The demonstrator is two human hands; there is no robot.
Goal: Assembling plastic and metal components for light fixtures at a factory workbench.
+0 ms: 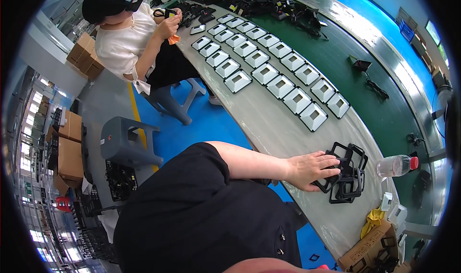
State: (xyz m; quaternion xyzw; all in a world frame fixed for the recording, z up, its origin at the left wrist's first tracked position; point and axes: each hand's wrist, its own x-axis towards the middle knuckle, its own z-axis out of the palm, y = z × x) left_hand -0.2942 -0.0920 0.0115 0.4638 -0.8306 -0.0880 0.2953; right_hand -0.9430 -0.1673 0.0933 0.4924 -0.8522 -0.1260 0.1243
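Frames (pixel 357 179), black and open-centred, lie in a loose heap on the table (pixel 276 143), under and just beyond the left hand (pixel 312 171). That hand is palm down, its fingers spread over the nearest frames and touching them rather than closed round one. The right hand is out of view, so its state cannot be told. Just past the heap is a clear bottle (pixel 393 167) with a red cap (standing or lying, I cannot tell). White housings (pixel 238 82) with black rims sit in rows farther up the table. Beyond them a co-worker (pixel 126 49) in a black cap holds a small black item in both hands. Near the table's close end, a yellow cloth (pixel 372 219) lies at a cardboard box (pixel 357 254).
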